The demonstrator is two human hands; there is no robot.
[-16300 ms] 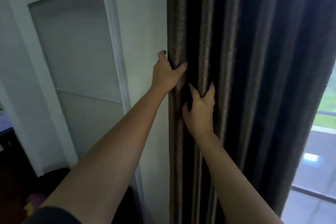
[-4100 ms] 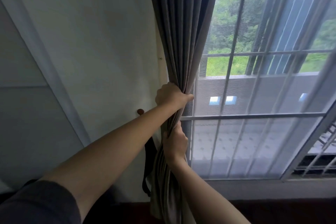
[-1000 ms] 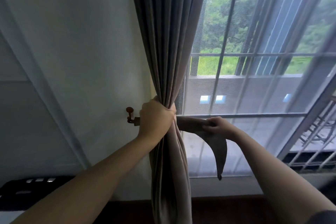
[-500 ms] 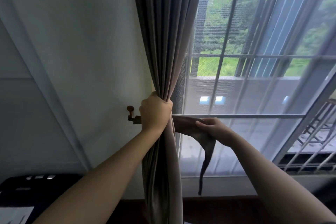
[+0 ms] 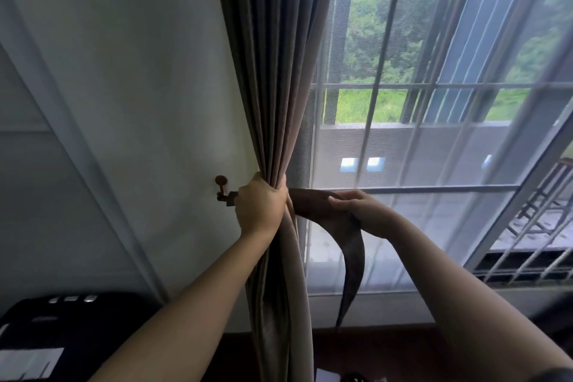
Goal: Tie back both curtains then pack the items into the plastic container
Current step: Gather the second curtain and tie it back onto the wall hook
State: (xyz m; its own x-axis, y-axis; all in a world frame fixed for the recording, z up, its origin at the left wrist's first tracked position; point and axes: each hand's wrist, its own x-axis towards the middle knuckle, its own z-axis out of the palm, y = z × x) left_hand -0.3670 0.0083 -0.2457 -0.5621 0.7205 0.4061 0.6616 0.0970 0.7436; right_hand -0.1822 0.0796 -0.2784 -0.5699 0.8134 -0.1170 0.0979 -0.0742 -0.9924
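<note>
A single head-worn wide-angle view looks forward at the curtain close up, filling the frame's height, with wall to its left and window to its right.

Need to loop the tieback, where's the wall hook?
Head view, centre-left: wall hook on the wall, just left of the left hand gripping the curtain.

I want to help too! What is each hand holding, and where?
The left hand grips the curtain at its gathered waist, beside the wall hook. The right hand holds the brown tieback near its top, tail dangling.
</note>
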